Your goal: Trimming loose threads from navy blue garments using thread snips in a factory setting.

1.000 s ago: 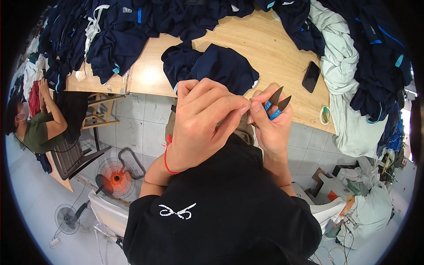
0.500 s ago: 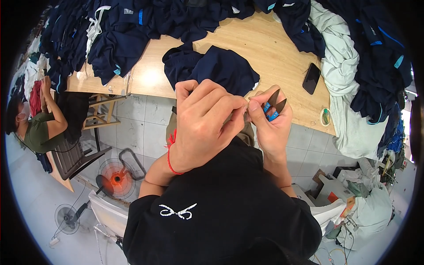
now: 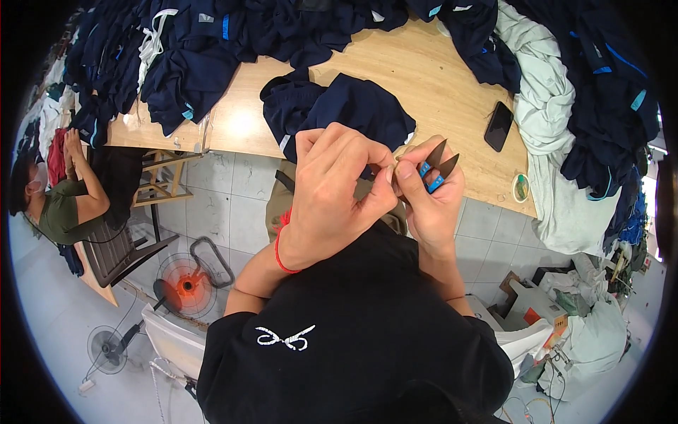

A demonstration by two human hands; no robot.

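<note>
Wooden bench (image 3: 445,78) seen from above, its far edge lined with heaped navy garments (image 3: 282,28), pale cloth (image 3: 540,106) draped over its right edge; a single navy garment (image 3: 360,106) lies bunched at the middle of the near edge, just beyond the hands; a dark phone (image 3: 498,126) rests toward the right edge. Left hand (image 3: 328,187): thumb and forefinger drawn together in a pinch, the other fingers curled; whatever may lie between the tips is too small to tell. Right hand (image 3: 432,205): thumb and forefinger likewise pinched, their tips just beside those of the left; blue-handled snips (image 3: 435,183) are tucked within its fingers above the near edge, dark blades apart and angled upward, away from the pinch. Good practice, as judged from this posture: keep both pinches light and close together; hold the snips loosely but securely, points clear of the left fingers; work over the bench, where a dropped scrap would be easily found. Containers: a small pale-rimmed dish (image 3: 515,191) stands at the near right corner of the bench, with something greenish (image 3: 522,186) inside, its nature not discernible.
</note>
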